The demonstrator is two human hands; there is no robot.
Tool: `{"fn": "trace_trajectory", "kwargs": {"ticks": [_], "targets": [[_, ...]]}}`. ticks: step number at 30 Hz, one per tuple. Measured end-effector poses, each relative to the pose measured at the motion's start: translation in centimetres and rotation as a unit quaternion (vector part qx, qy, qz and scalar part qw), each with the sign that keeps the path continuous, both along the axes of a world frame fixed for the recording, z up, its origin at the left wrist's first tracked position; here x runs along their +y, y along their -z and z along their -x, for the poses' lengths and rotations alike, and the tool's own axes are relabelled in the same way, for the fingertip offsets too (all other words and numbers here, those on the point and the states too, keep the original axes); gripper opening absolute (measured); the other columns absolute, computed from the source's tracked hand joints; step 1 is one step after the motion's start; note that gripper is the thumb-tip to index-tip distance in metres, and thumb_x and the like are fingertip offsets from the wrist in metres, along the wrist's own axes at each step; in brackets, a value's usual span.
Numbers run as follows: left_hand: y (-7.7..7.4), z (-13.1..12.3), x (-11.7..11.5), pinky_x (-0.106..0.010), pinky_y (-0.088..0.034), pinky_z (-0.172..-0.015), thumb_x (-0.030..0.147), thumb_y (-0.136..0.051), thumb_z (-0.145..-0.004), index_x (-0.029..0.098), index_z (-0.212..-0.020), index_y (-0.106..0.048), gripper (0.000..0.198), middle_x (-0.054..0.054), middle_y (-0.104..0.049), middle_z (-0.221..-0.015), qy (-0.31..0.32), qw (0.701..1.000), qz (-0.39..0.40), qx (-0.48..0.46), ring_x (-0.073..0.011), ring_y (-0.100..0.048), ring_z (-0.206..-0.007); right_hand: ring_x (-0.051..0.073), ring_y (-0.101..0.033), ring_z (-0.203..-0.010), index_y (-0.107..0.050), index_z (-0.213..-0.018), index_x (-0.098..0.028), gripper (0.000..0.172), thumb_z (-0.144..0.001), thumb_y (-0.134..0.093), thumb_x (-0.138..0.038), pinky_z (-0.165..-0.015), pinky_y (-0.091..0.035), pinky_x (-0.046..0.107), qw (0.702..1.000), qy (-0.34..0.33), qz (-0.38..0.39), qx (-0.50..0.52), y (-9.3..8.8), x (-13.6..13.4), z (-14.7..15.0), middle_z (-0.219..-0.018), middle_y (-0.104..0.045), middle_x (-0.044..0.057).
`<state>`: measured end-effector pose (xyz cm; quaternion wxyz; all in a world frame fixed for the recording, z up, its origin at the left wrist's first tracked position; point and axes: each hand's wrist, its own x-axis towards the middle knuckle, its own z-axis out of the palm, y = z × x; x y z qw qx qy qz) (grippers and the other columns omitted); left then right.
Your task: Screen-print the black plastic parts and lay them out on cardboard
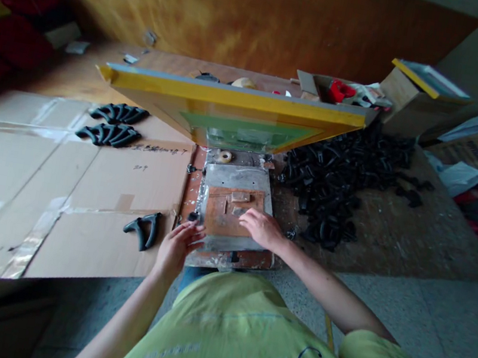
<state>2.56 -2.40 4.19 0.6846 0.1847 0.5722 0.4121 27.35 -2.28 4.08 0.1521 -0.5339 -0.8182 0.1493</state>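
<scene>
My right hand (pixel 262 228) is over the wooden block (pixel 218 221) on the metal plate (pixel 239 175). Its fingertips meet at a small dark piece beside the raised strips; whether they grip it is too small to tell. My left hand (pixel 181 245) is at the plate's lower left edge, palm partly up, fingers apart and holding nothing. Above the plate a yellow-edged frame (pixel 242 100) with a green screen stands tilted up. Two black curved parts (pixel 146 231) lie on the cardboard (pixel 97 241) left of my left hand.
Two rows of black parts (pixel 110 134) lie farther back on the cardboard. A large heap of black parts (pixel 334 176) is right of the frame. Behind it are an open carton (pixel 308 85) and a box (pixel 400 102). A tape roll (pixel 225 156) sits behind the plate.
</scene>
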Motion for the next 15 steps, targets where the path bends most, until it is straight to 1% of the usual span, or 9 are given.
{"fn": "trace_trajectory", "kwargs": {"ticks": [1,3,6,8,10,12,13,14,15], "targets": [[0.2,0.8,0.4,-0.026,-0.058,-0.062,0.030,-0.076,-0.073,0.015,-0.102,-0.066,0.034,-0.007,-0.076,-0.093,0.013,1.000,0.002,0.011,-0.0162,-0.073,-0.073,0.016,-0.062,-0.095,-0.069,-0.100,-0.022,0.019,-0.100,-0.050,-0.025,-0.085,-0.045,0.026,0.999,0.033,0.010,-0.003,0.1,0.3,-1.9,-0.100,-0.066,0.004],[0.7,1.8,1.0,-0.027,-0.057,-0.061,0.036,-0.075,-0.073,0.014,-0.105,-0.067,0.040,-0.010,-0.076,-0.095,0.060,0.997,0.009,0.038,-0.0176,-0.073,-0.073,0.016,-0.062,-0.095,-0.070,-0.100,-0.022,0.021,-0.100,-0.048,-0.022,-0.083,-0.045,0.026,0.993,0.113,0.022,-0.020,0.3,0.9,-5.6,-0.103,-0.067,0.004],[1.3,2.4,1.2,-0.026,-0.054,-0.057,0.047,-0.077,-0.070,0.013,-0.101,-0.068,0.047,-0.010,-0.076,-0.092,0.114,0.990,-0.005,0.088,-0.0170,-0.071,-0.067,0.019,-0.062,-0.095,-0.070,-0.104,-0.023,0.023,-0.099,-0.048,-0.026,-0.078,-0.045,0.028,0.976,0.210,0.018,-0.062,0.4,1.3,-10.3,-0.108,-0.067,0.006],[1.7,2.9,1.4,-0.024,-0.050,-0.053,0.054,-0.074,-0.070,0.014,-0.098,-0.067,0.049,-0.008,-0.075,-0.086,0.126,0.982,-0.040,0.133,-0.0149,-0.068,-0.061,0.020,-0.062,-0.092,-0.070,-0.107,-0.024,0.025,-0.098,-0.047,-0.029,-0.073,-0.044,0.029,0.955,0.277,0.024,-0.105,0.2,1.1,-13.1,-0.109,-0.067,0.007],[2.0,3.7,2.1,-0.022,-0.044,-0.049,0.057,-0.068,-0.075,0.015,-0.097,-0.067,0.047,-0.005,-0.072,-0.078,0.129,0.969,-0.081,0.195,-0.0132,-0.063,-0.055,0.022,-0.062,-0.090,-0.069,-0.112,-0.024,0.028,-0.098,-0.046,-0.032,-0.070,-0.043,0.031,0.923,0.352,0.045,-0.149,-0.1,0.7,-15.8,-0.111,-0.066,0.009],[2.2,4.7,3.5,-0.023,-0.043,-0.050,0.055,-0.060,-0.081,0.017,-0.097,-0.067,0.042,-0.004,-0.071,-0.076,0.132,0.942,-0.118,0.286,-0.0137,-0.062,-0.056,0.025,-0.062,-0.092,-0.068,-0.118,-0.024,0.033,-0.098,-0.045,-0.035,-0.070,-0.042,0.033,0.885,0.423,0.077,-0.179,-0.4,0.3,-18.2,-0.113,-0.066,0.013],[2.3,5.2,4.4,-0.024,-0.044,-0.052,0.053,-0.057,-0.083,0.018,-0.098,-0.068,0.039,-0.004,-0.072,-0.077,0.139,0.919,-0.131,0.344,-0.0149,-0.063,-0.059,0.027,-0.063,-0.095,-0.067,-0.121,-0.023,0.036,-0.098,-0.043,-0.037,-0.071,-0.043,0.035,0.867,0.454,0.095,-0.185,-0.5,0.2,-19.2,-0.114,-0.066,0.015],[2.3,5.5,5.4,-0.025,-0.046,-0.056,0.051,-0.055,-0.085,0.019,-0.100,-0.068,0.037,-0.004,-0.073,-0.081,0.151,0.890,-0.139,0.408,-0.0163,-0.065,-0.065,0.029,-0.062,-0.098,-0.065,-0.125,-0.023,0.039,-0.098,-0.042,-0.040,-0.073,-0.043,0.037,0.849,0.480,0.115,-0.186,-0.6,0.1,-20.1,-0.116,-0.065,0.017],[2.3,5.7,6.5,-0.026,-0.047,-0.061,0.048,-0.053,-0.087,0.021,-0.101,-0.069,0.035,-0.005,-0.074,-0.086,0.175,0.851,-0.142,0.474,-0.0177,-0.068,-0.072,0.031,-0.062,-0.101,-0.064,-0.128,-0.024,0.043,-0.098,-0.040,-0.044,-0.075,-0.043,0.039,0.834,0.503,0.134,-0.184,-0.6,0.1,-20.7,-0.117,-0.065,0.018]]}}
